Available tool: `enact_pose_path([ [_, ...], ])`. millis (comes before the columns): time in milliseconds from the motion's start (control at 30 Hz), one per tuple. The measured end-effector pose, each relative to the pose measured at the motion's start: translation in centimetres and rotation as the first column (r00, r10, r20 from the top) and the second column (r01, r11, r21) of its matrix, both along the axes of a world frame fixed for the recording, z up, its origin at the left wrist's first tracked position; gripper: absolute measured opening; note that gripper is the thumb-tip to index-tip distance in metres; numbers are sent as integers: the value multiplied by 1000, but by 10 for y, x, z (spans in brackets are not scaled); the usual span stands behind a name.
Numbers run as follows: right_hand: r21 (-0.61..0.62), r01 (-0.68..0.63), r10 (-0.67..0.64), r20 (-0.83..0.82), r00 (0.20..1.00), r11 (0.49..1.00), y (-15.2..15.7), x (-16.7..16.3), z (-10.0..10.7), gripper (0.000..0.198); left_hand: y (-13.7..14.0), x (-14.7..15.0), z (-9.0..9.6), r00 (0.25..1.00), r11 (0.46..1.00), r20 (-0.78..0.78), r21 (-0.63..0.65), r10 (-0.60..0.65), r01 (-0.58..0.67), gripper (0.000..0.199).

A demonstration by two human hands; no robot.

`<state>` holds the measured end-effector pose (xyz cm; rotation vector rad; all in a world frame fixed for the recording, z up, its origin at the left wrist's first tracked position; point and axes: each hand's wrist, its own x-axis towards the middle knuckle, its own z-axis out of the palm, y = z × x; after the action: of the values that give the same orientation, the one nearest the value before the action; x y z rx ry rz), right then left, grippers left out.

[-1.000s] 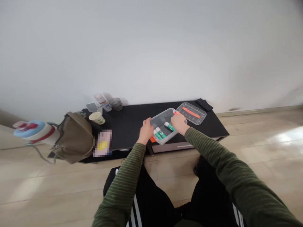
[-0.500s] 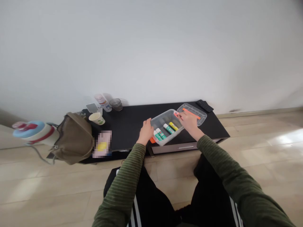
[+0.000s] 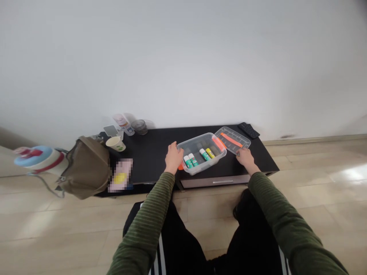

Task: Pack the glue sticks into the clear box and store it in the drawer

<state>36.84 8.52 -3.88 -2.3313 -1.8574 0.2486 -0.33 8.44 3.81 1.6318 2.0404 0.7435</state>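
Tabletop [image 3: 155, 152]: one, black, low.
Bag [image 3: 86, 168]: one, brown, at the left end.
Box [image 3: 200, 152]: one, clear, near the front edge, with four glue sticks [image 3: 197, 156].
Lid [image 3: 233, 140]: one, just right of the box.
Left hand [image 3: 172, 157]: fingers spread on the box's left end.
Right hand [image 3: 245, 156]: fingers pinching the lid's near edge.

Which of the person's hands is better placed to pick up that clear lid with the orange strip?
Right. The right hand already rests at the near edge of the clear lid, which lies to the right of the clear box. The left hand is at the box's far left end, probably steadying it.
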Motion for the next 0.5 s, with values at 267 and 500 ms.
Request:
enact_pose_path([
  [267,182,-72,76,-17,997,981,4,7,14,19,13,-3,-9,991,998,115,-23,63,-61,33],
  [500,654,201,121,-412,903,730,1,6,44,31,19,-6,-19,979,999,205,33,8,-15,25],
])
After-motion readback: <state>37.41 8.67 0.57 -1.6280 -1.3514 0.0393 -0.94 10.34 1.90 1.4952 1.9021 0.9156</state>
